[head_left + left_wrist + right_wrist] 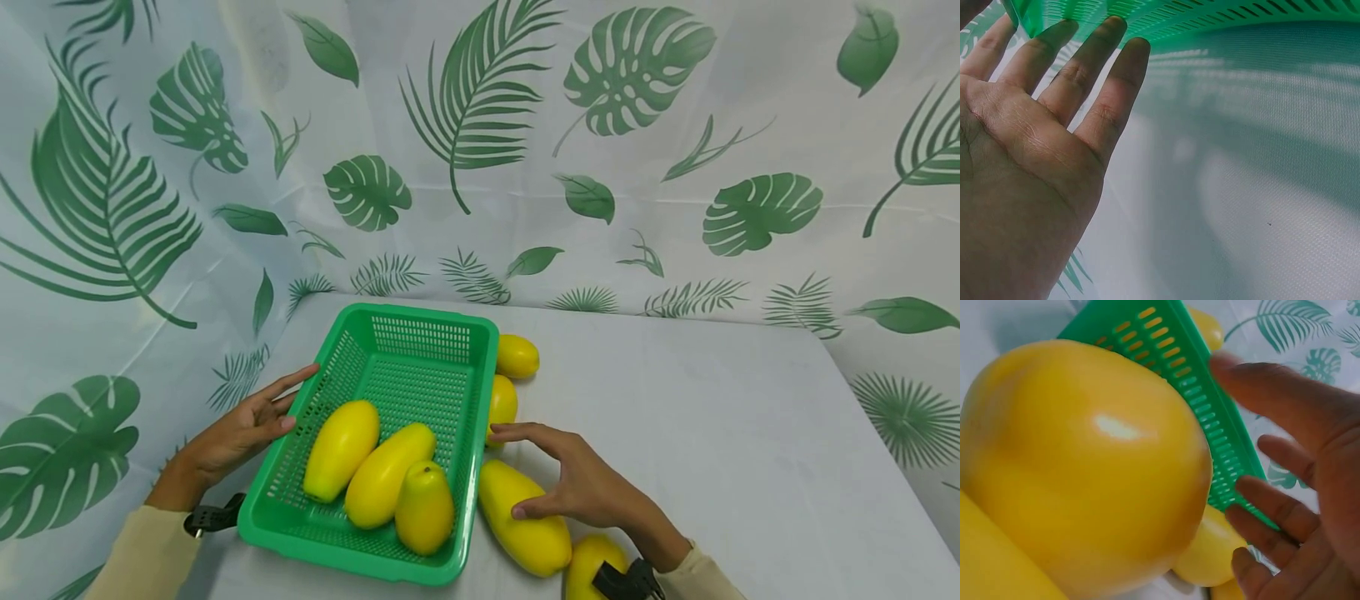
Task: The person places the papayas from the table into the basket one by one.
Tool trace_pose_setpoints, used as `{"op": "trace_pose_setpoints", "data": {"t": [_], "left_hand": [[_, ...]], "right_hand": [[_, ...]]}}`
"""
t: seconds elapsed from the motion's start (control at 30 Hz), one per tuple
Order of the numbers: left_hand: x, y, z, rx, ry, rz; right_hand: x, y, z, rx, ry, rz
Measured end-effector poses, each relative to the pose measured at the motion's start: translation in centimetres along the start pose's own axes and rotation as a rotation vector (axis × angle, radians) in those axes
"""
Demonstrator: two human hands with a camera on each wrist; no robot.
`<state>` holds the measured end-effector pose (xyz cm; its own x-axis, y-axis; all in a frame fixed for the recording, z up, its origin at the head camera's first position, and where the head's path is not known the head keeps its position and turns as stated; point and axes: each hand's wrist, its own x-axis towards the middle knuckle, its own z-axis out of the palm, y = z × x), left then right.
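My left hand (243,429) is at the left side of a green plastic basket (367,560), fingers extended. In the left wrist view its fingertips (1138,50) lie against the slotted basket wall. Three yellow papayas (341,450) lie in the near half of the basket. My right hand (588,479) hovers with spread, slightly bent fingers over a large papaya (517,512) beside the basket's right wall. In the right wrist view that hand (1310,506) is next to the papayas, with nothing in its grasp.
More papayas lie outside along the basket's right side: one near the far corner (517,357), a partly hidden papaya (504,400), and another (592,562) by the right wrist. A white cloth (712,433) covers the table; a leaf-printed curtain (510,233) stands behind and to the left.
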<state>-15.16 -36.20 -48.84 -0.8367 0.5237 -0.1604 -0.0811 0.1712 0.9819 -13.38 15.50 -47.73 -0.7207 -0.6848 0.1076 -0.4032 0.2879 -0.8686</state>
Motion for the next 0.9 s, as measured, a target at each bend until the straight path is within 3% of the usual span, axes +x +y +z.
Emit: {"op": "trace_pose_setpoints", "data": {"t": [0.3,0.57,0.9], "left_hand": [[-0.03,-0.06,-0.02,-0.004,0.004,-0.003],[-0.02,-0.05,0.04,0.007,0.01,-0.005],[0.0,-0.02,0.09,-0.006,0.007,0.001]], "right_hand": [[-0.06,0.78,-0.01,0.012,-0.1,0.082],[-0.08,1.06,0.11,0.024,-0.18,0.077],[-0.29,1.02,0.01,0.041,-0.209,0.083]]}}
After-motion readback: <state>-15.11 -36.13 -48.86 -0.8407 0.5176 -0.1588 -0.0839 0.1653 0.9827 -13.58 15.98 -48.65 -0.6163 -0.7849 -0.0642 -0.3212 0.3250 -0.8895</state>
